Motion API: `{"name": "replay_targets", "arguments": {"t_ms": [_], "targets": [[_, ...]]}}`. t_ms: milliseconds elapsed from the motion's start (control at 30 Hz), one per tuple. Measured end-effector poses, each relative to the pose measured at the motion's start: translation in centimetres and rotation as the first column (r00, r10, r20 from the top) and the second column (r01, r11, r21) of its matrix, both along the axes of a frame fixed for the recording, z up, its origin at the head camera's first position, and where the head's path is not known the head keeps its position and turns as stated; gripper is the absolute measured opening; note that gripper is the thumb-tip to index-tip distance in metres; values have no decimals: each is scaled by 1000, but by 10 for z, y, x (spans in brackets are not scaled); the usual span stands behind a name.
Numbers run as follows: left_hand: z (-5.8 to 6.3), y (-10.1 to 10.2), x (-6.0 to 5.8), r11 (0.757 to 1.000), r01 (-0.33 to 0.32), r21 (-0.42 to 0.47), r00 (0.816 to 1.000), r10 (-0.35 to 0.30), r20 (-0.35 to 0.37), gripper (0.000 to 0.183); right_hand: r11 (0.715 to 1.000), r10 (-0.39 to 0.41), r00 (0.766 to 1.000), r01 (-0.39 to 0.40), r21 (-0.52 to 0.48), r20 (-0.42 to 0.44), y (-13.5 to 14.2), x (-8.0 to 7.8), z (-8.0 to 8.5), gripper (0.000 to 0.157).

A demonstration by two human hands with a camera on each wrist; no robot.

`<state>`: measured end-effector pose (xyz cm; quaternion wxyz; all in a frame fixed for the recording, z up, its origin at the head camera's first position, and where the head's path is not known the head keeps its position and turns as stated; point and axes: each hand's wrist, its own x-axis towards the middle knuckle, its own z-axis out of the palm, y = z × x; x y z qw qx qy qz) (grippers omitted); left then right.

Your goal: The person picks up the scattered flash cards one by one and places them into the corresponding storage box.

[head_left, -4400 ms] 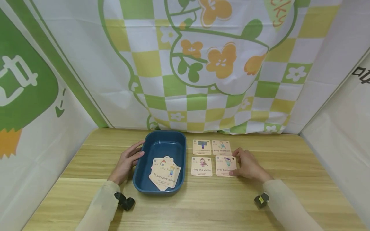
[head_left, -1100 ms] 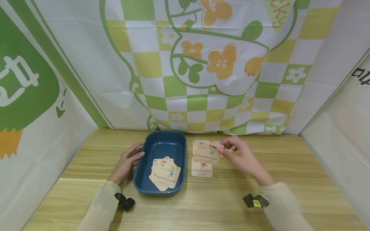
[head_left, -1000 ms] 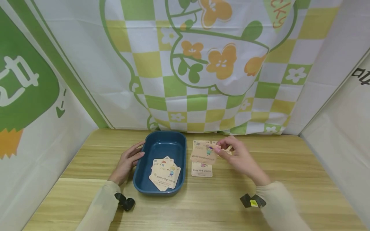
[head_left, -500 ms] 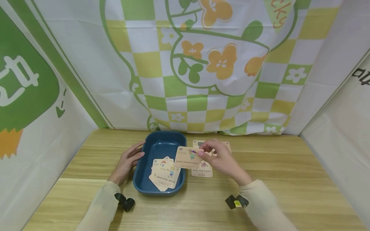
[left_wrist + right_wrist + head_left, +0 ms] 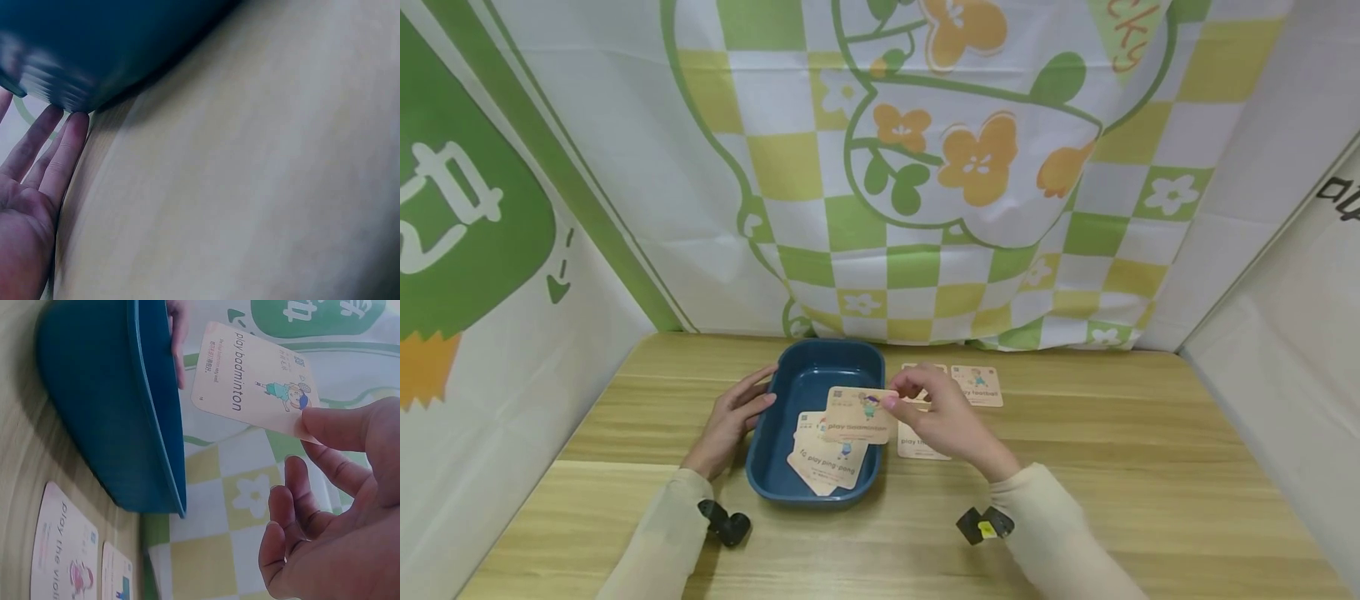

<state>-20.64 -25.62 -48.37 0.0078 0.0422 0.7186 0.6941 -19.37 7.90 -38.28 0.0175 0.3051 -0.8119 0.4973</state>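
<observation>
My right hand (image 5: 942, 417) pinches a square "play badminton" card (image 5: 850, 421) at its right edge, between thumb and index finger. The card is raised above the right rim of a dark blue tray (image 5: 827, 379). In the right wrist view, this card (image 5: 240, 378) shows its printed face, and the other fingers of the hand curl loosely beneath. Inside the tray, a small overlapping pile has a "play ping-pong" card (image 5: 831, 467) on top, partly covered by the raised card. My left hand (image 5: 727, 425) rests against the tray's left outer side, its straight fingertips (image 5: 76, 125) touching the wall.
Right of the tray on the wooden table (image 5: 1112, 500) lie a "play the violin" card (image 5: 917, 446), a "play football" card (image 5: 979, 387) and a third card (image 5: 921, 369), partly behind the right hand. A patterned cloth (image 5: 910, 250) hangs along the back edge.
The right hand has picked the badminton card off the table and carried it left, past the other cards, to over the tray. The left hand and tray have stayed in place.
</observation>
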Motion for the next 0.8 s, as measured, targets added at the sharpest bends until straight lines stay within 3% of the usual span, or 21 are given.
{"name": "replay_targets", "arguments": {"t_ms": [467,800], "targets": [[1,0,0,1000,0,-1,1000,0,7,56,997,-32,999,31,67,16,-12,2,-14,5],[2,1,0,1000,2,1,1000,-2,13,57,993,-4,1000,4,115,0,-14,2,-25,5]]}}
